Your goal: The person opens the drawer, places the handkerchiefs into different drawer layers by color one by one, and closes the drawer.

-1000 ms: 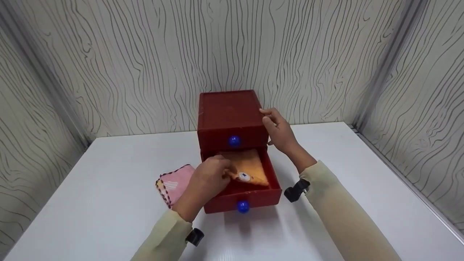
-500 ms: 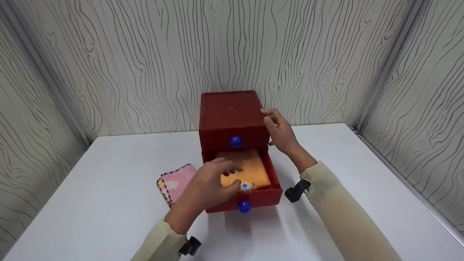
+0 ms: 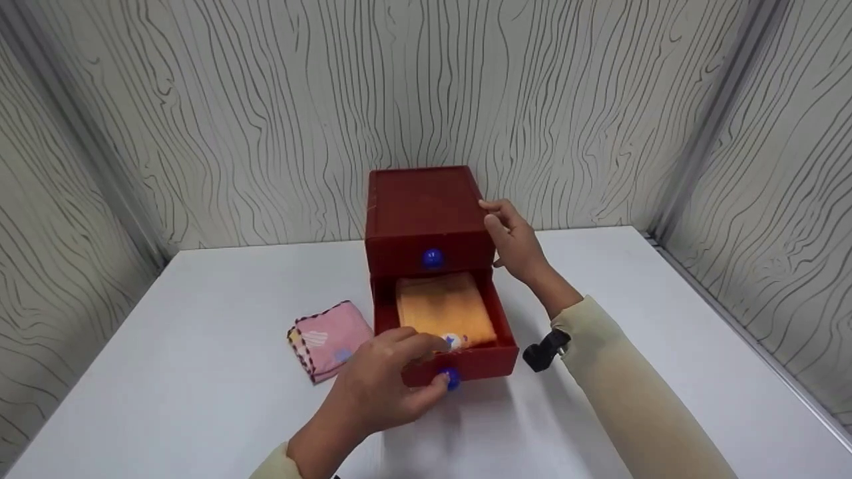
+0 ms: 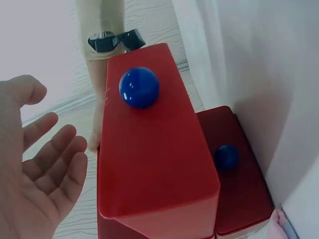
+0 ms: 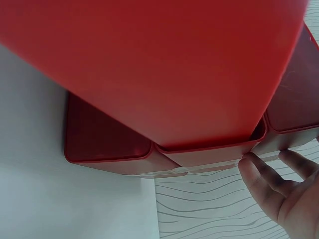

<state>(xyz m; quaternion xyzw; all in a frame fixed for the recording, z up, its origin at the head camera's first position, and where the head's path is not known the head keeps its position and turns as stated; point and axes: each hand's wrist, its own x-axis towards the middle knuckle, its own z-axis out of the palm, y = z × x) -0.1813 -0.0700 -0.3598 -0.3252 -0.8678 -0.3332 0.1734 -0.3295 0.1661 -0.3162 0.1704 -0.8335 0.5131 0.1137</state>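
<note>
A dark red drawer cabinet stands upright near the back wall, its middle drawer pulled out. In that drawer lies a folded orange cloth with a white round patch at its front. My left hand is at the drawer's front, thumb close to the blue knob. The left wrist view shows the left fingers loosely bent, beside the drawer and apart from its knob. On the cabinet's right side rests my right hand, fingertips against the wall in the right wrist view.
A folded pink cloth with a dark stitched edge lies on the white table, left of the cabinet. Patterned panels enclose the table at the back and sides. The bottom drawer is closed.
My left hand has let go of the orange cloth, left the drawer and moved toward its front knob. The cloth now lies flatter. My right hand has stayed put.
</note>
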